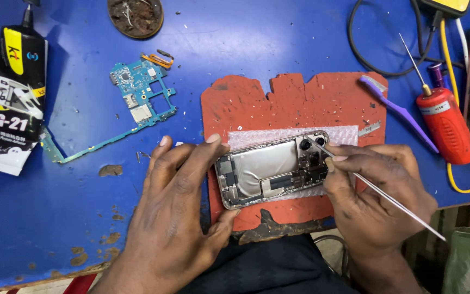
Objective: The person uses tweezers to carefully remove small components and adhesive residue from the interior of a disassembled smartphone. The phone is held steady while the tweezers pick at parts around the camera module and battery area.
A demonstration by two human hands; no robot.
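Observation:
An opened phone body (270, 169) with its silver battery and camera modules showing lies on a piece of bubble wrap (338, 133) over a worn red mat (295, 100). My left hand (178, 207) clamps the phone's left end between the fingers above and the thumb below. My right hand (376, 196) holds thin metal tweezers (387, 196), whose tip rests at the camera end of the phone.
A bare blue-green circuit board (137, 95) lies on the blue table, left of the mat. A black glue tube in its pack (14, 92) sits far left. A purple brush (395, 109), a red bottle with a needle tip (444, 122), cables and a round dish (135, 16) stand nearby.

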